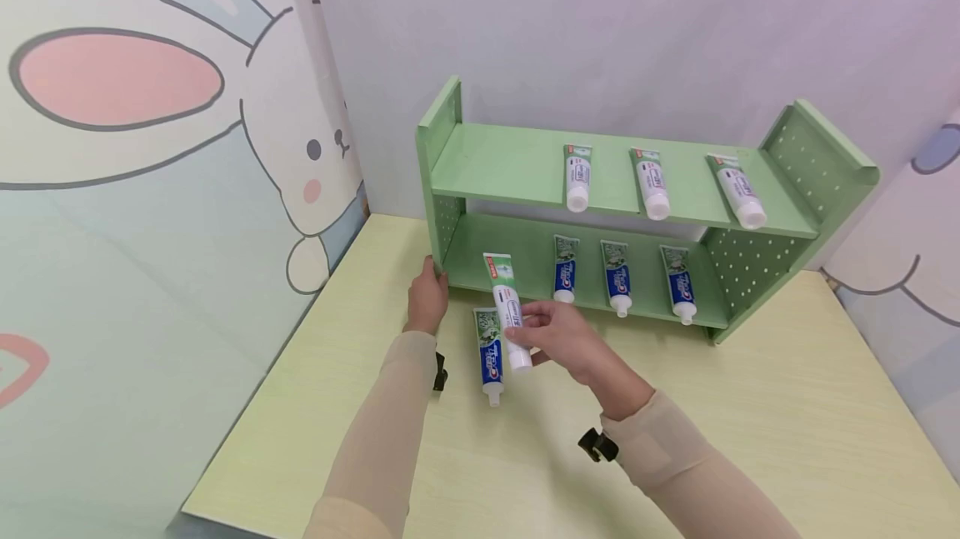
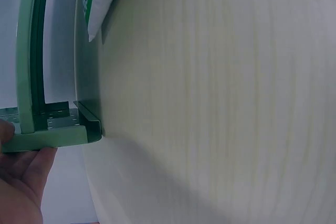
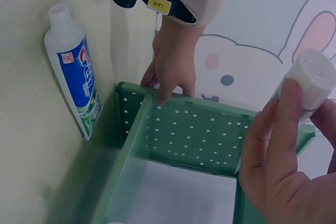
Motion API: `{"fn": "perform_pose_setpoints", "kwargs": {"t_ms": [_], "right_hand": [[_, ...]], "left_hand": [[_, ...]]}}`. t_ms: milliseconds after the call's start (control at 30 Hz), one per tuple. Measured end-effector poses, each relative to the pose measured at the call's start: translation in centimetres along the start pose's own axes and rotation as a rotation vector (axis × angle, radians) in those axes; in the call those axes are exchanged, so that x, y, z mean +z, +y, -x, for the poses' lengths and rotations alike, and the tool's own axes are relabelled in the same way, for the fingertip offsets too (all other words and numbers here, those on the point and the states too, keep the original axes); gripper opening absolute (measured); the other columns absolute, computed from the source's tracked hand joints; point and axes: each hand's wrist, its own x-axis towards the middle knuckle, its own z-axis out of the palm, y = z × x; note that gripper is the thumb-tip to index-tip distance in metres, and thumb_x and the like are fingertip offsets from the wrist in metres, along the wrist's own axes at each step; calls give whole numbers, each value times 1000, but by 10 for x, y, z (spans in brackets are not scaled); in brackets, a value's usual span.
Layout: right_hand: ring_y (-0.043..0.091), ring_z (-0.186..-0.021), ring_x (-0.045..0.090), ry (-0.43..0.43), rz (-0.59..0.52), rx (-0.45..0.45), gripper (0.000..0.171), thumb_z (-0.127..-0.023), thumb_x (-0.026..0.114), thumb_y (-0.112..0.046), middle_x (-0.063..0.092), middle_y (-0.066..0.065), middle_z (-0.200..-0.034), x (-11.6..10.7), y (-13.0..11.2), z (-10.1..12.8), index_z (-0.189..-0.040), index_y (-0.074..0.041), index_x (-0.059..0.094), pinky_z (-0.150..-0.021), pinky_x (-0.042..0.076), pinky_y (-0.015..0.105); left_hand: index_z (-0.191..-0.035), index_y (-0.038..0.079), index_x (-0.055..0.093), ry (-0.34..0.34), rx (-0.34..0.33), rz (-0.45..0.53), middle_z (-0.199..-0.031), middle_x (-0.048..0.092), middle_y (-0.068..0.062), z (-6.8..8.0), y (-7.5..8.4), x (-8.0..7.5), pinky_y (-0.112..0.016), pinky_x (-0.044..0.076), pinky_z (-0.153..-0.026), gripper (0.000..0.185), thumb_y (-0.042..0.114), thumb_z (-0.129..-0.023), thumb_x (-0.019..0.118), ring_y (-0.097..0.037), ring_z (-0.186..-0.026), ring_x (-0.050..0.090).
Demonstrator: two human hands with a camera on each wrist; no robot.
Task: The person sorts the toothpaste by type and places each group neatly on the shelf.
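Note:
My right hand holds a white and green toothpaste tube by its lower part, cap end toward me. In the right wrist view its white cap shows between thumb and fingers. My left hand grips the left side panel of a green two-tier shelf, low at the front corner; the left wrist view shows thumb and fingers on either side of the panel. On the table under the held tube lies a blue and green toothpaste tube, cap toward me.
Three white and green tubes lie on the upper tier, right of its left end. Three blue and green tubes lie on the lower tier. The pale wooden table meets a wall with a rabbit drawing at left.

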Motion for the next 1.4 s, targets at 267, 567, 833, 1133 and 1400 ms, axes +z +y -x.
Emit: {"fn": "perform_pose_setpoints", "kwargs": {"t_ms": [267,567,833,1133,1400], "right_hand": [[28,-89,63,-18,26,-47,48,-92,68,-6,60,19,-111,0,-18,4,-132,9,48,-70,56,40],[29,-88,63,1,77,-104,51,-90,71,-7,59,19,-110,-2,-38,3,-134,7,49,-69,57,39],[29,-90,62,22,103,-109,52,-90,71,-8,58,18,-112,-2,-60,5,-135,5,49,-69,56,37],[29,-94,61,59,124,-109,53,-90,72,-11,57,16,-116,-4,-86,0,-137,0,49,-74,56,38],[29,-94,63,98,111,-102,53,-91,72,-12,59,13,-117,-5,-105,-13,-137,0,49,-74,56,38]], "left_hand": [[-135,8,44,-11,-4,-5,-119,62,-23,0,1,-1,-45,53,-72,33,15,-103,49,-36,-95,66],[-135,8,44,-9,3,3,-117,63,-23,0,1,-3,-43,54,-69,33,16,-104,49,-35,-90,66],[-137,7,42,-22,-13,15,-119,62,-23,2,3,-5,-42,54,-67,35,15,-104,48,-34,-90,66],[-136,9,42,-32,-23,25,-120,62,-22,1,3,-6,-41,53,-68,33,16,-104,47,-32,-90,65],[-136,8,43,-21,-10,18,-117,63,-22,2,0,-4,-40,53,-67,33,15,-104,47,-31,-88,65]]}}
